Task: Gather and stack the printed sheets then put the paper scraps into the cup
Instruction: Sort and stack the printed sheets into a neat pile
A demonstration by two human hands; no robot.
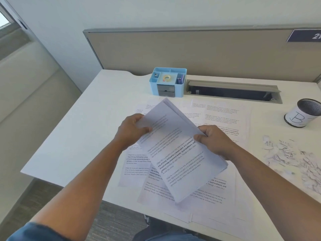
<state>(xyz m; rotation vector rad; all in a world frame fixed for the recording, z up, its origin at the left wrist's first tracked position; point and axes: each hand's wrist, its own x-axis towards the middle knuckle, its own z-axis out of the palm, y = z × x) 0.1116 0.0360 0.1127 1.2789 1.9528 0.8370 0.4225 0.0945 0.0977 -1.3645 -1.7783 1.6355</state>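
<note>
Sheets (180,153) pinched by left hand (132,131), right hand (213,140).

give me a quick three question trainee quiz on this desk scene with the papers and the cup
1. True or false: both hands grip the stack of sheets.
2. Where do the paper scraps lie? A) in the cup B) on the desk, near side of the cup C) in the blue organiser
3. Fill in: the cup is marked with the letter ___.

Key: 1 true: left hand, right hand. 2 B. 3 B.
</note>
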